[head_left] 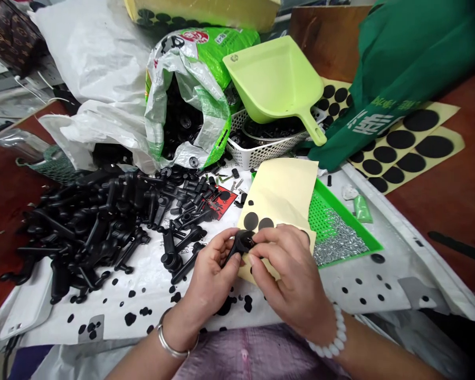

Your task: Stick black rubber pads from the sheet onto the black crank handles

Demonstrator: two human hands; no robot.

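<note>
My left hand (214,272) is closed round a black plastic part with a round head (243,241), held over the sheet. At the right edge of that head, my right hand (287,266) has its thumb and fingers pinched together; whatever is between the fingertips is hidden. Beneath both hands lies a cream backing sheet (287,184) with round black stickers (250,220). To the left spreads a large heap of black plastic handle-like parts (103,216), with smaller black pieces (193,203) at its right side.
A green tray (340,232) of small metal pieces sits at the right. Behind are an open bag (217,113) of black parts, a white basket (261,153) under a light green dustpan (277,79), and more sticker sheets (455,113). Black scraps (130,319) dot the front.
</note>
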